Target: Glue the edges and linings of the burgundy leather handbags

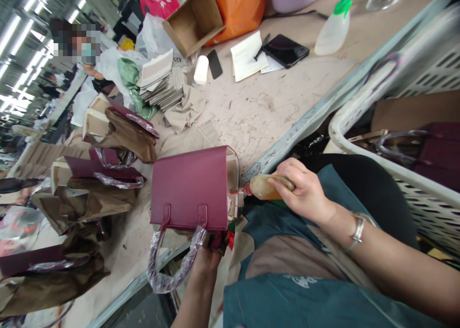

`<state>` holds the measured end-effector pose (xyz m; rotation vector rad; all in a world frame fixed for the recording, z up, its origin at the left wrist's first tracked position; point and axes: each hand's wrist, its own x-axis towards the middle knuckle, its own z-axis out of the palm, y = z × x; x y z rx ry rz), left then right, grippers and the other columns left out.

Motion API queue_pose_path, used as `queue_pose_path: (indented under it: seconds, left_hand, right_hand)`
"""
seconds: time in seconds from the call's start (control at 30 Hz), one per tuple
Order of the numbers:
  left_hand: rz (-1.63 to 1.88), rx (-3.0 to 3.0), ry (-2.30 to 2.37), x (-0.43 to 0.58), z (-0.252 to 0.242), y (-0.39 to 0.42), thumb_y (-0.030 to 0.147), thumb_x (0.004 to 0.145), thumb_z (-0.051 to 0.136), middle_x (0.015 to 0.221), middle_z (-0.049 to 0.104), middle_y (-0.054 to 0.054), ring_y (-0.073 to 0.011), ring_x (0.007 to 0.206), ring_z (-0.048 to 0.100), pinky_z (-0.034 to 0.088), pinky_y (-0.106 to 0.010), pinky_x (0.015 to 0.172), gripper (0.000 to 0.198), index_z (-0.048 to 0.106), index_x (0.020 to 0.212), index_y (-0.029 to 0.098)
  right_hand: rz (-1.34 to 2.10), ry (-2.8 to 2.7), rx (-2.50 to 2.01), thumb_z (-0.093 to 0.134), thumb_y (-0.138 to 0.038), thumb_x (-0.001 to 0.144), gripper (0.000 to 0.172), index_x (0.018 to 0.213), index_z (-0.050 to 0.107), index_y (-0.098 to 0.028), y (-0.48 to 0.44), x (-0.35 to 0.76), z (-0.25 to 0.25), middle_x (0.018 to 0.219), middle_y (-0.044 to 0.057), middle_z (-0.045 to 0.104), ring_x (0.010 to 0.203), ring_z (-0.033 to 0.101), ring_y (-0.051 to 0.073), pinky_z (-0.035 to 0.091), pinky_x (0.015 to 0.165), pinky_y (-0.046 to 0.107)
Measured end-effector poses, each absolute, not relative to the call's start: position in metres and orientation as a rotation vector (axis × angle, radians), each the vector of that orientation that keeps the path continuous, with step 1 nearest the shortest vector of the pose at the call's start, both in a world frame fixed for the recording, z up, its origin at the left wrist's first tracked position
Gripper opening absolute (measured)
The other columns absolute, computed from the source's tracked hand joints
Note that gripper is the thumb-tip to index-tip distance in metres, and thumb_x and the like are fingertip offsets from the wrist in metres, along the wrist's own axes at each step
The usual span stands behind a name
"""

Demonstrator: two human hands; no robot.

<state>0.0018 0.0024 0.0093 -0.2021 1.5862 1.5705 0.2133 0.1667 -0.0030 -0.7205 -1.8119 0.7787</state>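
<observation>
A maroon handbag (190,186) lies at the table's near edge, its plastic-wrapped handle (156,265) hanging toward me. My left hand (210,255) grips the bag from its underside, and most of the fingers are hidden behind the bag and handle. In my right hand (302,189) is a squeeze bottle (264,186) with yellowish contents, fingers closed round it. The bottle's red tip (246,190) points left and meets, or nearly meets, the bag's open side edge (233,184).
More maroon bags (104,174) with brown lining stand at the left. Beyond are a stack of grey pieces (165,86), a cardboard box (196,21), a phone (287,50) and a green-capped bottle (334,28). A white plastic basket (345,146) holding bags is at right. One person sits farther back.
</observation>
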Motion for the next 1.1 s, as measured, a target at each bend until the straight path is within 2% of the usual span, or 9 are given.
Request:
queue_pose_path:
  seconds: [0.17,0.4,0.6,0.83,1.0,1.1]
  left_hand:
    - [1.598,-0.252,1.541,-0.002,0.014,0.000,0.009,0.054,0.069,0.058,0.066,0.000,-0.0200,0.052,0.062,0.050,-0.028,0.042,0.017,0.059,0.061,0.019]
    - [1.635,-0.216,1.543,-0.010,0.019,-0.006,0.006,0.054,0.072,0.061,0.067,-0.003,-0.0235,0.051,0.063,0.051,-0.033,0.042,0.019,0.063,0.067,0.017]
    - [1.611,-0.146,1.561,-0.008,0.022,-0.007,0.007,0.054,0.074,0.057,0.066,-0.003,-0.0218,0.048,0.061,0.049,-0.031,0.039,0.018,0.062,0.064,0.016]
    - [1.602,-0.203,1.624,-0.006,0.026,-0.006,0.006,0.060,0.069,0.058,0.065,-0.002,-0.0206,0.050,0.062,0.051,-0.031,0.043,0.014,0.059,0.063,0.016]
    - [1.586,-0.186,1.643,-0.002,0.029,-0.002,0.006,0.056,0.070,0.057,0.065,-0.001,-0.0194,0.046,0.060,0.048,-0.029,0.040,0.018,0.059,0.065,0.017]
    - [1.569,-0.241,1.708,-0.001,0.030,-0.002,0.008,0.053,0.070,0.058,0.066,0.000,-0.0192,0.046,0.060,0.049,-0.029,0.040,0.020,0.058,0.066,0.018]
  right_hand:
    - [0.697,-1.814,-0.786,0.057,-0.013,0.083,0.007,0.081,0.056,-0.020,0.188,0.207,-0.003,0.077,0.003,0.054,0.074,0.053,0.017,0.045,0.063,0.029]
    - [0.886,-1.854,-0.645,0.057,-0.017,0.085,0.008,0.078,0.053,-0.019,0.176,0.213,0.005,0.072,0.002,0.050,0.070,0.049,0.016,0.043,0.063,0.029]
    - [0.884,-1.847,-0.680,0.057,-0.018,0.085,0.008,0.078,0.053,-0.019,0.176,0.207,0.003,0.072,0.002,0.050,0.070,0.049,0.016,0.042,0.062,0.029]
    - [0.873,-1.864,-0.714,0.057,-0.017,0.085,0.010,0.077,0.052,-0.019,0.182,0.208,0.005,0.072,0.002,0.049,0.070,0.049,0.015,0.041,0.062,0.028]
    - [1.064,-1.867,-0.577,0.057,-0.017,0.086,0.012,0.076,0.050,-0.019,0.166,0.209,0.009,0.071,0.001,0.048,0.070,0.048,0.013,0.040,0.062,0.026]
    - [1.004,-1.861,-0.627,0.057,-0.018,0.086,0.011,0.077,0.051,-0.019,0.170,0.206,0.006,0.071,0.001,0.049,0.071,0.049,0.014,0.041,0.063,0.027]
